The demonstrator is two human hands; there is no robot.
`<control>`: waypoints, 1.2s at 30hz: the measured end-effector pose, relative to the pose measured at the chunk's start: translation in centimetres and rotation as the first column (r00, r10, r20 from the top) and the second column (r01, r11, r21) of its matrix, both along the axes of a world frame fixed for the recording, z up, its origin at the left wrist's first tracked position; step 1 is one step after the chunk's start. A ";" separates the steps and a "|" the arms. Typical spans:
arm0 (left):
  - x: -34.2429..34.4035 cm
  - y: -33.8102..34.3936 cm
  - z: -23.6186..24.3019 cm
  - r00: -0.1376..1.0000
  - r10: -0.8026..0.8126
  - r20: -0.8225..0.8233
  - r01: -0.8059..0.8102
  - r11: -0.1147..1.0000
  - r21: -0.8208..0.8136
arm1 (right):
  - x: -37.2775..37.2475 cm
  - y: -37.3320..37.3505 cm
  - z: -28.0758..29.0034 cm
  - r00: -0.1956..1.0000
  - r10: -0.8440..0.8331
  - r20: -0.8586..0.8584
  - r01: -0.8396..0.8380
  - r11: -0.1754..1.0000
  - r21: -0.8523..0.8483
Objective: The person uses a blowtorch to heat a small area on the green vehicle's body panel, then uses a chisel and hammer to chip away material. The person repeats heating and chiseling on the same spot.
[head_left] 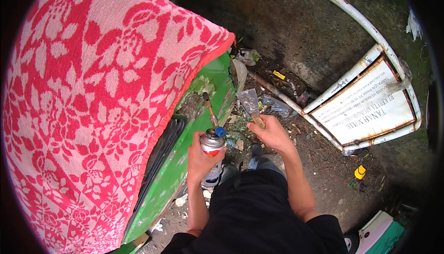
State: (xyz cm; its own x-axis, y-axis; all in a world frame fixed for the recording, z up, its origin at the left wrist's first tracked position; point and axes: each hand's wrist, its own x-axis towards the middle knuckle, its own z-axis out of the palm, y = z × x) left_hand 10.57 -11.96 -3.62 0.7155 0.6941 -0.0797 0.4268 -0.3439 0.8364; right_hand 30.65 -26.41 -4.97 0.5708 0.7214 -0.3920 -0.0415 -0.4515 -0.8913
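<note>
My left hand (pixel 203 158) is wrapped round the canister of a gas blowtorch (pixel 213 139), which has a blue knob and a brass-coloured nozzle pipe. The nozzle points up and slightly left, towards a bare, scraped patch (pixel 196 101) on a green painted panel (pixel 217 76). No flame can be made out. In my right hand (pixel 273 135) is a putty knife (pixel 248 100), gripped by its wooden handle with the wide, dirty blade facing up and left. The blade sits to the right of the panel's edge, apart from it.
A red and pink floral blanket (pixel 101 106) drapes over the green panel at left. On the right, a rusty white sign (pixel 365 104) in a bent pipe frame leans by a stained wall (pixel 277 18). Litter and a yellow plastic piece (pixel 360 172) lie on the dirt.
</note>
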 end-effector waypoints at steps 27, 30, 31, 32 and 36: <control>-0.9 0.1 -0.3 1.000 -0.008 0.023 0.009 0.999 -0.048 | -0.5 0.9 -0.5 0.995 0.008 0.101 -0.002 0.999 -0.052; -1.1 0.1 -0.4 1.000 -0.003 0.022 0.004 0.999 -0.041 | -0.8 0.8 -0.5 0.977 -0.008 0.212 0.024 0.997 -0.072; -1.1 0.1 -0.5 1.000 -0.001 0.021 0.002 0.999 -0.036 | -1.0 0.6 -0.6 0.968 -0.017 0.249 0.036 0.997 -0.071; -1.2 0.1 -0.7 0.999 -0.003 0.039 0.005 0.999 -0.035 | -1.1 0.5 -1.0 0.966 -0.020 0.256 0.043 0.995 -0.085; -1.4 0.0 -1.2 0.998 -0.001 0.063 0.006 0.998 -0.070 | -1.1 -0.6 -2.8 0.962 -0.060 0.265 0.098 0.986 -0.132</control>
